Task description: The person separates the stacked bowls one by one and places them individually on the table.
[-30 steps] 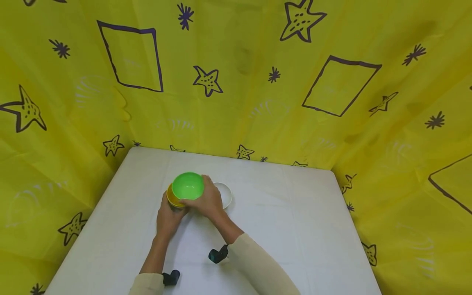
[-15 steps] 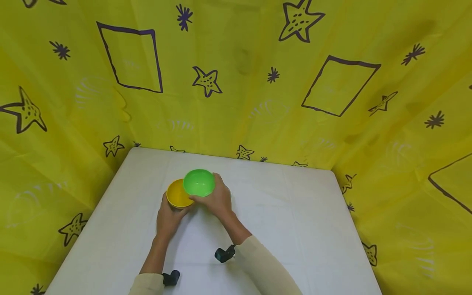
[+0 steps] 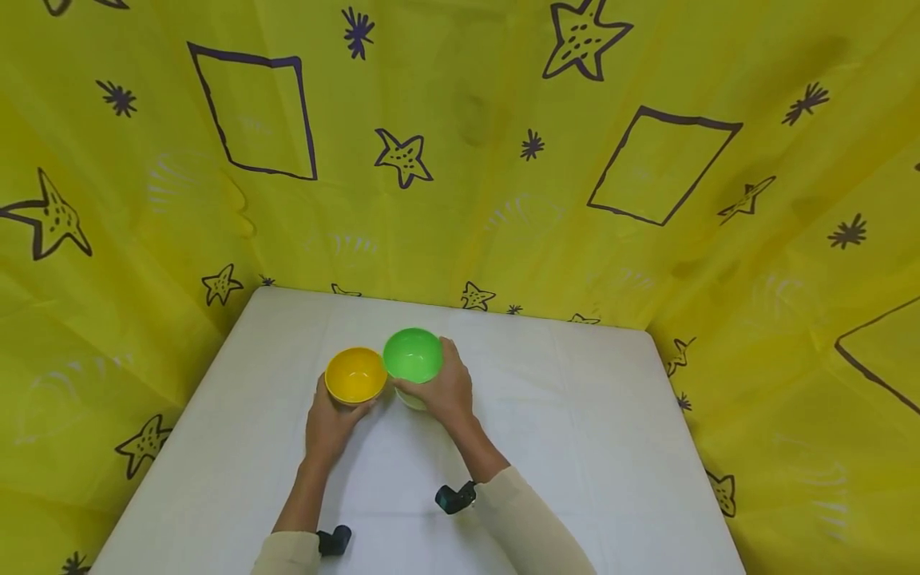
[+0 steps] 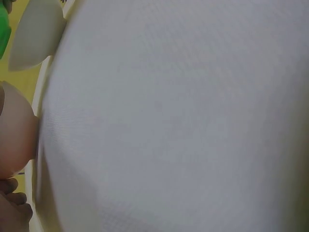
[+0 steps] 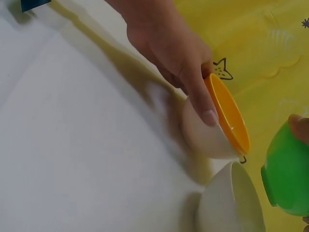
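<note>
My left hand (image 3: pixel 329 423) grips the side of a bowl (image 3: pixel 355 375) that is orange-yellow inside. From outside, in the right wrist view, this bowl (image 5: pixel 207 133) looks white below an orange rim; whether two bowls are nested there I cannot tell. It stands upright on the table. In my right hand (image 3: pixel 449 389) is a bright green bowl (image 3: pixel 413 355), pinched at its rim and held in the air. Partly hidden beneath it, a white bowl (image 3: pixel 411 401) stands on the table; the right wrist view shows the green bowl apart from this white bowl (image 5: pixel 217 208).
A white cloth covers the table (image 3: pixel 575 431). Yellow curtain (image 3: pixel 460 224) with drawn stars and squares hangs behind it and at both sides. Dark wrist cameras (image 3: pixel 334 541) sit at both sleeves.
My right hand has carried the green bowl rightward, from over the orange-lined bowl to over the white bowl. The orange inside now shows fully. My left hand has stayed in place.
</note>
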Demonstrator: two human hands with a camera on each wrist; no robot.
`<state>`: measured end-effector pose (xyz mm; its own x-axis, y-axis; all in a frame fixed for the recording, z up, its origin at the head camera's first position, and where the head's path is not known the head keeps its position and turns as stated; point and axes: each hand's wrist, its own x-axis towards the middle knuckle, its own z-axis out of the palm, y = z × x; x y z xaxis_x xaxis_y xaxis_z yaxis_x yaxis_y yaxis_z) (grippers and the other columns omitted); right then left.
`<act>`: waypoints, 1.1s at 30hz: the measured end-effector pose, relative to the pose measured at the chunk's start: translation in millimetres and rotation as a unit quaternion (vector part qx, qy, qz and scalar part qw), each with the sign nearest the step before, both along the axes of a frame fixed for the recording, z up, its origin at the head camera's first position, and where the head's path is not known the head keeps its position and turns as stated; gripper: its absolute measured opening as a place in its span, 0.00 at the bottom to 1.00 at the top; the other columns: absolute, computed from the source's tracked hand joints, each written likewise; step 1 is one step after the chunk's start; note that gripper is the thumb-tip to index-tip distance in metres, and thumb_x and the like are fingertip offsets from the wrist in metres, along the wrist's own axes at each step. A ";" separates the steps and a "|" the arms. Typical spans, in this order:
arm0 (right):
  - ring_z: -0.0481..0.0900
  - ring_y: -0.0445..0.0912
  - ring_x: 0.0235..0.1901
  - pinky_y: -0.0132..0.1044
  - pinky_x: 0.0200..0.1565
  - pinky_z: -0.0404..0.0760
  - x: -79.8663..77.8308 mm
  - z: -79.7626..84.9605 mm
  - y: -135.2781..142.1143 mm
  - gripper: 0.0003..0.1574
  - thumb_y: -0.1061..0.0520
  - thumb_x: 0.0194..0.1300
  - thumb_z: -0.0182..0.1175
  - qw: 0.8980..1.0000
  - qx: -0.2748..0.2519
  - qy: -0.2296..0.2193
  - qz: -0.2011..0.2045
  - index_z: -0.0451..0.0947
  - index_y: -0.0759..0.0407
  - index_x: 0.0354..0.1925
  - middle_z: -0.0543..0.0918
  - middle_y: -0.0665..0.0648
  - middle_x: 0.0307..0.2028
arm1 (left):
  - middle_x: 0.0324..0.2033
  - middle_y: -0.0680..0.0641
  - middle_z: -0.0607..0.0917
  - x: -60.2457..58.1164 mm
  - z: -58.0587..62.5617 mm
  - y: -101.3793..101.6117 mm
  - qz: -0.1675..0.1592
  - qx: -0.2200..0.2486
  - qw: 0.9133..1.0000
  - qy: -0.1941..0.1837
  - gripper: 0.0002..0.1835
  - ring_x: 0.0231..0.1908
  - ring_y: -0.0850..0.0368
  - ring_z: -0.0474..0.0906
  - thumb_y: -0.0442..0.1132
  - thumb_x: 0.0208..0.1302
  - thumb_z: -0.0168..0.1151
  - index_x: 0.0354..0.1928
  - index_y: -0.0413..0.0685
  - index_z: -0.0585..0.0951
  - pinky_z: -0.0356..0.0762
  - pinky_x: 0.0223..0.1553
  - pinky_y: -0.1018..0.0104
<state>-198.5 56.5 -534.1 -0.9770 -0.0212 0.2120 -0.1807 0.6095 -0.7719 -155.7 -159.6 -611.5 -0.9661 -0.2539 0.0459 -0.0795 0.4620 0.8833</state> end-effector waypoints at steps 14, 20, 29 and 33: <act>0.84 0.60 0.54 0.57 0.53 0.84 6.2 -3.1 34.0 0.64 0.42 0.39 0.89 0.998 -0.007 0.020 -0.065 0.70 0.59 0.69 0.83 0.61 0.58 | 0.75 0.34 0.67 0.5 3.6 0.2 0.006 -0.001 1.000 -0.016 0.55 0.75 0.36 0.61 0.46 0.60 0.81 0.80 0.41 0.55 0.55 0.76 0.39; 0.84 0.61 0.54 0.58 0.53 0.84 7.0 -6.6 47.8 0.64 0.43 0.38 0.89 0.995 -0.015 0.026 -0.091 0.71 0.59 0.69 0.84 0.63 0.57 | 0.76 0.34 0.66 -0.5 2.0 0.4 0.001 0.006 1.000 -0.016 0.56 0.76 0.36 0.60 0.46 0.60 0.81 0.81 0.42 0.55 0.55 0.76 0.39; 0.84 0.60 0.55 0.58 0.53 0.84 7.8 -20.2 65.4 0.62 0.44 0.38 0.90 0.991 -0.039 0.031 -0.127 0.72 0.58 0.68 0.85 0.62 0.56 | 0.75 0.34 0.67 -0.6 0.7 -0.2 0.001 0.007 1.000 -0.020 0.56 0.75 0.36 0.61 0.47 0.59 0.81 0.81 0.42 0.55 0.55 0.76 0.39; 0.84 0.61 0.56 0.59 0.54 0.83 7.9 -24.7 71.9 0.61 0.44 0.39 0.89 0.988 -0.041 0.029 -0.146 0.72 0.59 0.68 0.85 0.64 0.57 | 0.75 0.34 0.68 -0.7 0.8 -0.4 0.002 0.009 1.000 -0.016 0.56 0.75 0.36 0.62 0.47 0.59 0.82 0.80 0.42 0.56 0.56 0.76 0.38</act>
